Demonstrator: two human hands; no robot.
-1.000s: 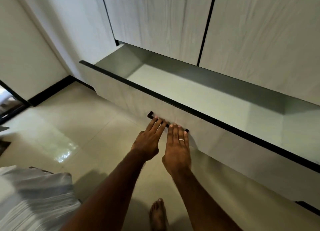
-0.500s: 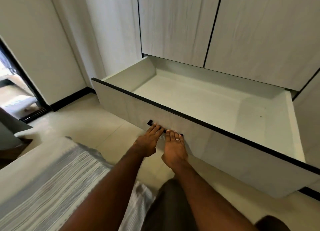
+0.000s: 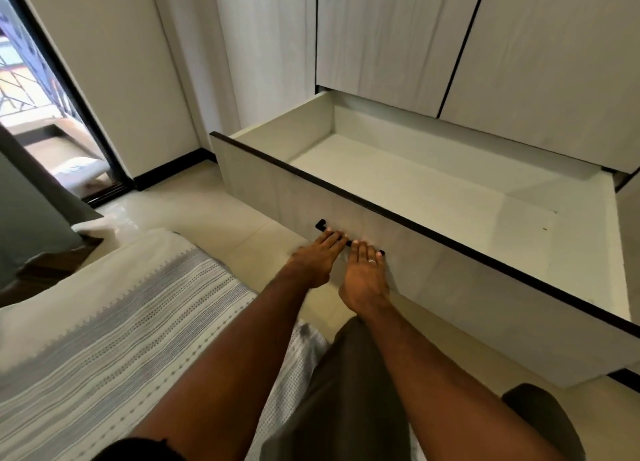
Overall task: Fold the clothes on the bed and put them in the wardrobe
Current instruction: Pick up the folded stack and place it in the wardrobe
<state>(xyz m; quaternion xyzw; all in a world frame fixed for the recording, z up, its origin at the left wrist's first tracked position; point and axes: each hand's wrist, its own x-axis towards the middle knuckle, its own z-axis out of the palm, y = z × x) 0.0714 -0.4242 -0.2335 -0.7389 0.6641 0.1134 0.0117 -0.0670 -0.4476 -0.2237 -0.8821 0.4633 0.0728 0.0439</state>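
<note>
The wardrobe (image 3: 398, 38) drawer (image 3: 450, 197) stands pulled out, nothing visible inside. Left hand (image 3: 311, 263) and right hand (image 3: 363, 280) curl their fingers over the black handle (image 3: 320, 224) on its front.

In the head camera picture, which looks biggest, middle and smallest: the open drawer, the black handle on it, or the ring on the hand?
1. Open drawer: biggest by far.
2. Black handle: a short bar, partly hidden under the fingers.
3. Ring on the right hand: tiniest.
</note>
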